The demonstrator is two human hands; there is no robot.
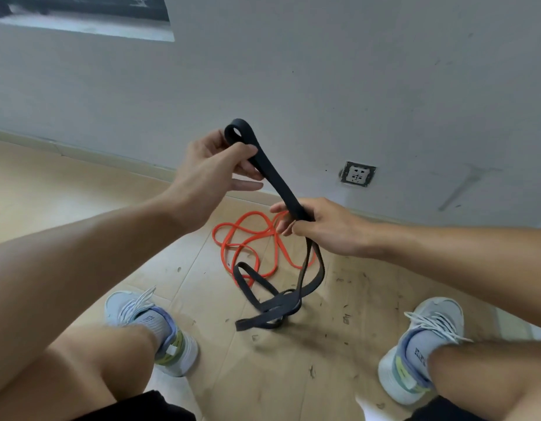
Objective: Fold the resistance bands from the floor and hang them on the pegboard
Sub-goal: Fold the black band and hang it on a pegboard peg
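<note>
A long black resistance band [278, 183] runs between both hands. My left hand [214, 168] pinches its folded upper end, where a small loop sticks up above the fingers. Lower and to the right, my right hand [320, 226] grips the doubled band. Below that hand the rest of the black band hangs down and lies tangled on the wooden floor between my feet. An orange resistance band [251, 238] lies in loose loops on the floor behind it, near the wall. No pegboard is in view.
My two feet in pale sneakers [150, 326] [421, 347] stand either side of the bands. A grey wall with a power socket [357, 174] rises just ahead. The wooden floor [81, 183] has small dark scraps scattered on it.
</note>
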